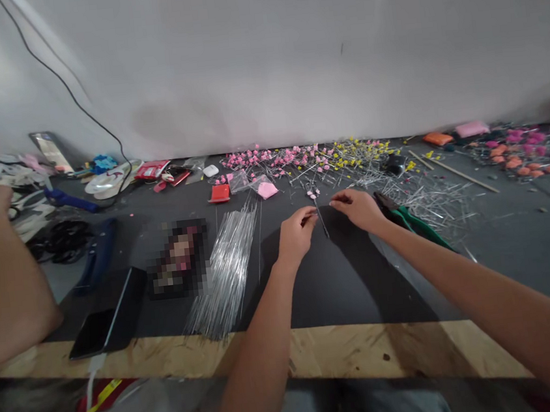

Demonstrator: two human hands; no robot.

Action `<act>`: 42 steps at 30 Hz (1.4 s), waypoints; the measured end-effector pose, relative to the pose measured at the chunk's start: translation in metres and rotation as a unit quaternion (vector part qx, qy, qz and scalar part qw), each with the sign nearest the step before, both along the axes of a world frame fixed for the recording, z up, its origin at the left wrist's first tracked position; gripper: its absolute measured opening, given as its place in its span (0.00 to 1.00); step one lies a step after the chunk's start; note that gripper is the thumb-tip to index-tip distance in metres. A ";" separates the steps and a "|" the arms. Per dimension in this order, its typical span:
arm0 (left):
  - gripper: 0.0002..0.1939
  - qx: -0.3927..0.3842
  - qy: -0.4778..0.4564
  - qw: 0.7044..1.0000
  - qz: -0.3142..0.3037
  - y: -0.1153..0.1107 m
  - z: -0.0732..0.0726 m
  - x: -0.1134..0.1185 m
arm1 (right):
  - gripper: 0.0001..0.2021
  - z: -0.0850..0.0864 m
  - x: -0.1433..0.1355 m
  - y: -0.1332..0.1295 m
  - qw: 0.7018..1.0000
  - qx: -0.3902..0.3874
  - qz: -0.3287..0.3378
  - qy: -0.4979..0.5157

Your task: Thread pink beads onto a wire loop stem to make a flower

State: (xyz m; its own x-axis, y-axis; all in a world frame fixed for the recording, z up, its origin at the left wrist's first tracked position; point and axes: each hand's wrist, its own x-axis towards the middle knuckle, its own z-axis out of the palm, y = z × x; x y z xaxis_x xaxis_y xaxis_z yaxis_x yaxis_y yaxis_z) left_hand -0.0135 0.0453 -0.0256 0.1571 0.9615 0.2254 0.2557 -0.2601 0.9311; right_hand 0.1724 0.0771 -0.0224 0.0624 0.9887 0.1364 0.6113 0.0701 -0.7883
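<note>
A thin wire stem [322, 219] with small pale pink beads at its top stands between my two hands, over the dark table mat. My left hand [298, 230] is just left of the stem, its fingertips pressed together close to it; whether they grip anything is too small to tell. To the right of the stem, my right hand [358, 208] has its thumb and fingers apart, with nothing visible between them. Beyond both hands lie many pink beaded wires [275, 160] and yellow beaded wires [360, 152]. A bundle of straight silver wires [227, 270] lies to the left.
Green-handled pliers [411, 221] lie beside my right forearm, near scattered cut wires [431, 199]. Orange and magenta beaded pieces [525, 153] are at the far right. A phone [94, 331] lies front left. Another person's arm [2, 280] reaches in at the left edge.
</note>
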 end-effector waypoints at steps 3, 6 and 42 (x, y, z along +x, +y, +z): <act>0.13 0.004 -0.007 1.000 -0.026 -0.002 0.003 0.001 | 0.13 0.001 -0.015 -0.024 0.984 -0.063 0.024 0.163; 0.12 0.007 0.009 0.999 -0.049 -0.005 0.006 0.001 | 0.13 0.003 -0.027 -0.047 0.955 -0.090 0.031 0.281; 0.13 -0.014 -0.036 0.990 0.136 0.009 0.004 -0.018 | 0.10 0.001 -0.028 -0.068 0.842 -0.088 0.014 0.532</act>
